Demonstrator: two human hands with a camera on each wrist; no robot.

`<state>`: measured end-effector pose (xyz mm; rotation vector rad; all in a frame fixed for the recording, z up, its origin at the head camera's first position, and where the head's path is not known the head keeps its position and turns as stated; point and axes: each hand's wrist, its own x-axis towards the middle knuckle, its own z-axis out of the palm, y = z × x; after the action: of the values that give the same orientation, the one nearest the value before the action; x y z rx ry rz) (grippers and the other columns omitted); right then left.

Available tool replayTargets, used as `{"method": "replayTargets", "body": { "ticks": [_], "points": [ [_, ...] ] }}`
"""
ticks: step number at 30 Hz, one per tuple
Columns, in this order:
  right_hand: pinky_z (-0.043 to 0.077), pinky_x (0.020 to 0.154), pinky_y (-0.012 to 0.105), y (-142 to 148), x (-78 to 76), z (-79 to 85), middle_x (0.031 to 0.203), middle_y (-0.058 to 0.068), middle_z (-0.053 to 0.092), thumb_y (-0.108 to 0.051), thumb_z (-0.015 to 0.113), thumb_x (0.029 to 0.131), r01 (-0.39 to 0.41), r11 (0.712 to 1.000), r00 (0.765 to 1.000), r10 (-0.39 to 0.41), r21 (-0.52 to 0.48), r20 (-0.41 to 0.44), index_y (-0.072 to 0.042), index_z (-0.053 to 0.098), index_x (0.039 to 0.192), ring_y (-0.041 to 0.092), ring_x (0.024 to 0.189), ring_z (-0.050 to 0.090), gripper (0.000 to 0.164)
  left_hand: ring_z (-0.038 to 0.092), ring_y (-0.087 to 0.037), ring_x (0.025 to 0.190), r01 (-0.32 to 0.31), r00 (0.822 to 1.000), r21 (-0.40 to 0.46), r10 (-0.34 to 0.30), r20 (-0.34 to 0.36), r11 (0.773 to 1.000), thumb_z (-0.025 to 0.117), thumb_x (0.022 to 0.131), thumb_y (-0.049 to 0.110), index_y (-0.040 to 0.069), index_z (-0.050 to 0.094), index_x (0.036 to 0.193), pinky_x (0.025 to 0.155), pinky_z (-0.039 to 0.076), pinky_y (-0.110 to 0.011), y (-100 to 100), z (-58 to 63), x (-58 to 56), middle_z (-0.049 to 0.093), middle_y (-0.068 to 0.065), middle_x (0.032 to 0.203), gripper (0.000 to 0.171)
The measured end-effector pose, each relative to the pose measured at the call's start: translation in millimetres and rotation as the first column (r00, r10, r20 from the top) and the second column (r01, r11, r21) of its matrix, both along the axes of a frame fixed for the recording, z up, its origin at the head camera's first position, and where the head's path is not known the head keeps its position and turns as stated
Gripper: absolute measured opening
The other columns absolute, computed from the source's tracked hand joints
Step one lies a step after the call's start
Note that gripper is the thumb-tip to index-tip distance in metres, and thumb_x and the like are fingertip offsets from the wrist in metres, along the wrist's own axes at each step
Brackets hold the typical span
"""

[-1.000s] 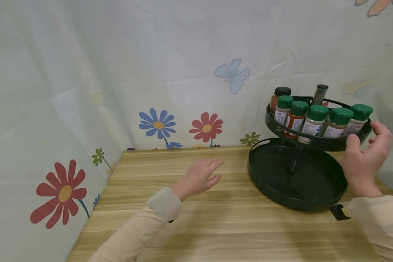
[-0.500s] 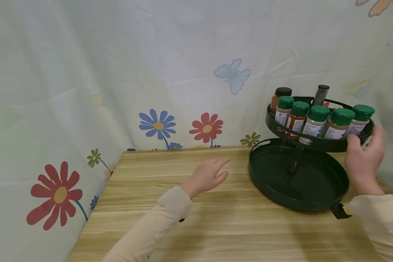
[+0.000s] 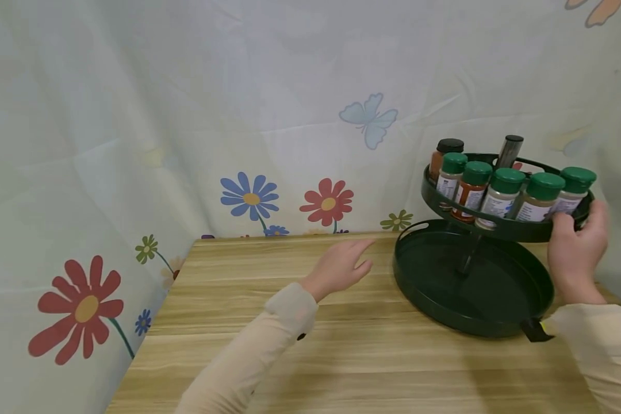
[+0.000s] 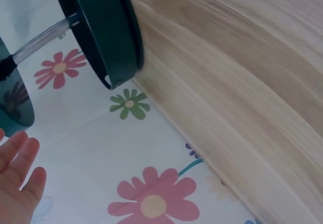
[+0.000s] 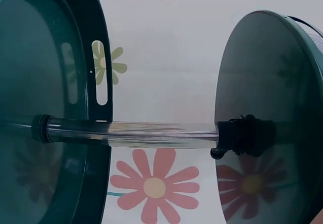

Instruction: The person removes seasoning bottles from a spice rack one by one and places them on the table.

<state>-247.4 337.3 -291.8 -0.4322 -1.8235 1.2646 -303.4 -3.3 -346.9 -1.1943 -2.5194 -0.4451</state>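
Observation:
A dark green two-tier spice rack stands on the right of the table. Its upper tray bears several spice jars with green lids and one black-capped brown jar. My right hand grips the upper tray's right rim, thumb at the front and fingers round the side. To the left of the rack my left hand is held over the table with fingers extended, touching nothing. In the left wrist view, the left fingers appear below the upper tray's edge.
The wood-grain table extends left and in front of the rack. Behind it hangs a pale curtain printed with flowers and butterflies. A clear pole joins the two tiers; the lower tray holds no jars.
My left hand has moved right and slightly up, closer to the rack. My right hand's fingers have drawn in against the upper rim. The jars keep their places on the tray.

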Motion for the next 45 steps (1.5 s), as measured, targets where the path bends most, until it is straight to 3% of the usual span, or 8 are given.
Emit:
{"method": "replayTargets", "body": {
  "ticks": [6,12,19,26,34,39,45],
  "points": [
    [0.027,0.079,0.021,2,-2.0,-2.1,0.096,-0.013,0.042,-0.014,0.037,0.087,0.019,1.000,1.000,-0.019,-0.010,0.003,-0.025,0.047,0.106,0.004,0.090,0.037,0.024,0.054,-0.017,0.108,-0.004,1.000,0.025,0.004,-0.003,1.000,0.050,0.091,0.025,0.005,0.037,0.134,0.094,0.042,-0.028,11,8.2,-4.0,0.054,-0.009,0.126,0.049],
    [0.027,0.080,0.021,5,-3.7,-1.7,0.097,-0.012,0.043,-0.014,0.036,0.089,0.004,0.999,1.000,-0.004,-0.040,0.009,-0.024,0.047,0.106,0.004,0.091,0.038,0.023,0.052,-0.019,0.108,-0.016,0.998,0.103,0.009,0.068,0.995,0.050,0.092,0.026,0.006,0.030,0.137,0.095,0.041,-0.029,24,20.0,-8.4,0.055,-0.009,0.124,0.053],
    [0.031,0.090,0.021,12,-8.0,-1.5,0.103,-0.009,0.046,-0.012,0.034,0.089,-0.027,0.996,1.000,0.028,-0.080,0.001,-0.025,0.051,0.115,0.006,0.098,0.040,0.034,0.050,-0.018,0.111,-0.060,0.992,0.159,0.041,0.123,0.985,0.050,0.092,0.028,0.009,0.034,0.136,0.096,0.040,-0.030,34,29.1,-12.1,0.053,-0.007,0.126,0.050],
    [0.031,0.095,0.023,20,-12.7,-3.3,0.107,-0.007,0.047,-0.011,0.033,0.089,-0.018,0.998,1.000,0.019,-0.067,0.020,-0.026,0.051,0.120,0.005,0.099,0.040,0.039,0.048,-0.015,0.114,-0.056,0.986,0.201,0.022,0.167,0.978,0.050,0.092,0.027,0.010,0.035,0.136,0.098,0.038,-0.029,44,36.8,-12.3,0.052,-0.005,0.127,0.049],
    [0.027,0.103,0.025,26,-13.1,-3.2,0.120,-0.005,0.047,-0.012,0.029,0.090,-0.046,0.997,0.998,0.049,-0.059,0.039,-0.030,0.043,0.131,0.008,0.110,0.039,0.046,0.049,-0.014,0.112,-0.069,0.982,0.192,0.032,0.188,0.979,0.048,0.093,0.028,0.012,0.034,0.137,0.097,0.040,-0.029,56,43.5,-16.0,0.053,-0.003,0.126,0.049],
    [0.021,0.105,0.023,30,-12.3,-3.4,0.130,-0.007,0.045,-0.012,0.027,0.089,-0.054,0.998,0.997,0.056,-0.042,0.051,-0.031,0.038,0.135,0.006,0.118,0.034,0.050,0.049,-0.014,0.112,-0.070,0.981,0.234,0.025,0.190,0.970,0.049,0.092,0.028,0.013,0.036,0.136,0.096,0.040,-0.028,64,47.7,-18.9,0.053,-0.004,0.126,0.048],
    [0.019,0.106,0.021,33,-11.7,-2.9,0.135,-0.007,0.043,-0.013,0.027,0.089,-0.065,0.997,0.997,0.067,-0.034,0.049,-0.032,0.037,0.135,0.003,0.120,0.031,0.051,0.048,-0.015,0.113,-0.065,0.984,0.255,0.020,0.176,0.965,0.048,0.092,0.027,0.013,0.032,0.138,0.096,0.039,-0.028,77,62.5,-17.3,0.049,-0.004,0.131,0.051]
  ]
}}
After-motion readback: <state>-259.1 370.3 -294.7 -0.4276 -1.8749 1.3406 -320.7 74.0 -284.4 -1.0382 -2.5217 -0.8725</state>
